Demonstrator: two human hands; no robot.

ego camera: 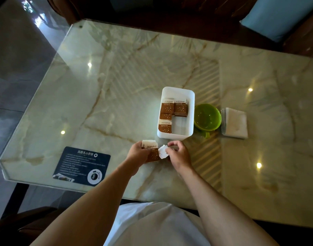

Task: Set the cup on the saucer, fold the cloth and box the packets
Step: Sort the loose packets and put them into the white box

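Observation:
A white box (191, 110) stands mid-table with several brown-and-white packets (180, 108) lying inside. Just in front of it, my left hand (139, 153) grips a small stack of packets (152, 151) above the table. My right hand (178, 153) pinches a single packet (163, 152), turned so its white back shows, right beside that stack. To the right of the box a green cup (207, 117) sits on a green saucer (208, 131). A folded white cloth (234, 122) lies to the right of the cup.
The marble table (116, 86) carries a dark printed card (82, 166) near its front left corner. Dark wooden chairs stand behind the far edge, with a light blue cushion (280, 16) at top right. My white clothing shows below.

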